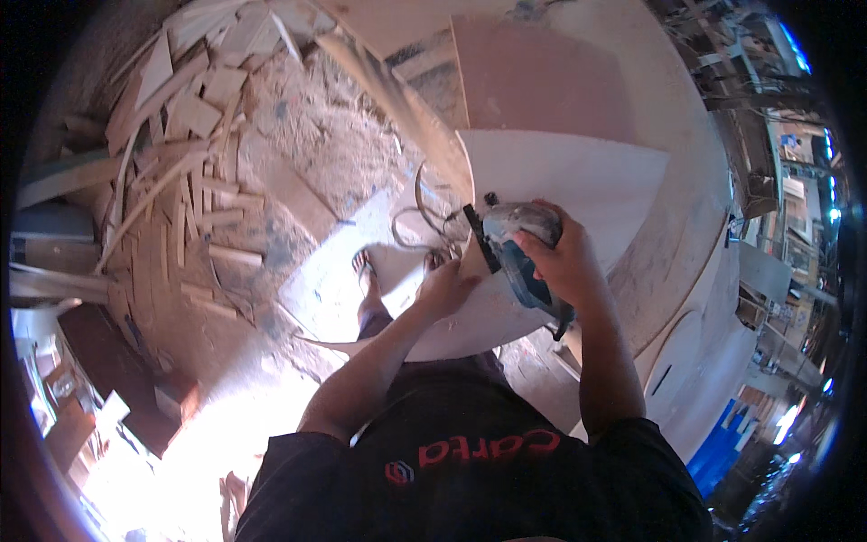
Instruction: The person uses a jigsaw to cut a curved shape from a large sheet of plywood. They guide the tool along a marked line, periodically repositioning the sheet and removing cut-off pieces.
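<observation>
Your tool (517,268) looks like matt plastic (its top (519,219) dulled, as if by dust). The sheet (569,172) looks smooth and matt; your shirt (506,488) is matt cloth; the scraps (191,116) are rough, bare wood.

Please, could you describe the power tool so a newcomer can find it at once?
Find the pale sheet in front of the black shirt. Over it, the right hand holds the power tool. It is teal with a dusty grey upper part, unlike the flat brownish sheet beyond.
</observation>
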A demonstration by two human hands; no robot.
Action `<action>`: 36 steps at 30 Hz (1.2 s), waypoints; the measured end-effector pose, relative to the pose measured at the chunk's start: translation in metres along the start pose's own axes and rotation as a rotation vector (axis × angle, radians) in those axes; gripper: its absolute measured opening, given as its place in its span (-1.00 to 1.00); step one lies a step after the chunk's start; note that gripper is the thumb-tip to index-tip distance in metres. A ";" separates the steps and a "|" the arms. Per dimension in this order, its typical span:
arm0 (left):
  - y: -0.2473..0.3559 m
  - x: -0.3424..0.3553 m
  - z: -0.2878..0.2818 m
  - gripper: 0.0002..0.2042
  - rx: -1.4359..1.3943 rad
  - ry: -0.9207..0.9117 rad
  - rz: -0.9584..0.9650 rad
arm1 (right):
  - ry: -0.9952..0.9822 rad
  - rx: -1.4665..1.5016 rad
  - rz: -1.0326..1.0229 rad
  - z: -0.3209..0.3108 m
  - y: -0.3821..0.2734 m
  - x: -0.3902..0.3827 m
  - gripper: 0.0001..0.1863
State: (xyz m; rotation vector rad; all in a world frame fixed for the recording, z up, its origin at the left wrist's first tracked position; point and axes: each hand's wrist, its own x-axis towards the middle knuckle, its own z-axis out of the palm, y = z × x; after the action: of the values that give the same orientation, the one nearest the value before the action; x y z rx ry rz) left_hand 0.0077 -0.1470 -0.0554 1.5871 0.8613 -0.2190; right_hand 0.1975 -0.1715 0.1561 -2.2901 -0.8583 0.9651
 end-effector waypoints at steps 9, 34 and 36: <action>0.048 -0.022 0.032 -0.47 -0.033 -0.018 -0.145 | -0.072 0.090 0.135 -0.026 0.005 -0.022 -0.39; 0.057 -0.029 0.023 -0.46 -0.125 -0.074 -0.134 | -0.054 -0.052 0.028 -0.019 0.003 -0.020 -0.39; 0.058 -0.030 0.021 -0.47 -0.134 -0.075 -0.130 | -0.052 -0.052 0.038 -0.019 0.001 -0.020 -0.39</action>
State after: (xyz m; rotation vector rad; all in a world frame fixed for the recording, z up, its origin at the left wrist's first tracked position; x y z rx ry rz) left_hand 0.0304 -0.1765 0.0023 1.3917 0.9035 -0.3055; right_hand 0.2009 -0.1904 0.1758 -2.3419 -0.8742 1.0347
